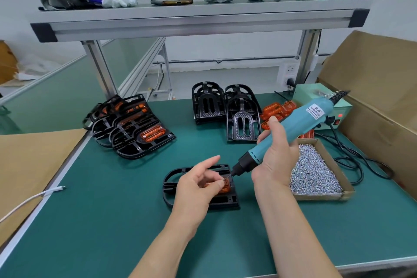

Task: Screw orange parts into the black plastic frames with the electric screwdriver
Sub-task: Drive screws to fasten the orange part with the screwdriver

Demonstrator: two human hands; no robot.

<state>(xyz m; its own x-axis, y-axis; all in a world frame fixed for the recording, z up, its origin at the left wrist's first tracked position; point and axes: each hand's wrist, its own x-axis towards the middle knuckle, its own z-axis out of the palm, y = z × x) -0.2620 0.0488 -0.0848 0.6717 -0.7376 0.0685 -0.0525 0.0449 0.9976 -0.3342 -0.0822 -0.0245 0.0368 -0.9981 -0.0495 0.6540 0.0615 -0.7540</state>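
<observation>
Nearest: two bare forearms, reaching in from the bottom edge over the green mat [101, 221]. At the end of the left one, left hand [196, 187], poised over the right half of a black frame [171, 179] lying flat on the mat, covering most of the orange part [226, 189] seated in it. Index finger straight and lifted; thumb and remaining fingers curled, pinching at the tip of the bit [228, 177]. Screw between them or not: too small to tell.

Just right of that, right hand [277, 160], wrapped tight round the lower barrel of the electric screwdriver [300, 124], thumb up along its side. Tool tilted, nose down-left toward the orange part, cord end up-right.

Beside the right wrist, a cardboard tray [325, 196] heaped with silver screws [313, 171]. Farther back on the left, a pile of finished frames [135, 131] with orange inserts. Behind centre, bare black frames [209, 106] in a stack, and just right of these, loose orange parts [274, 109].
</observation>
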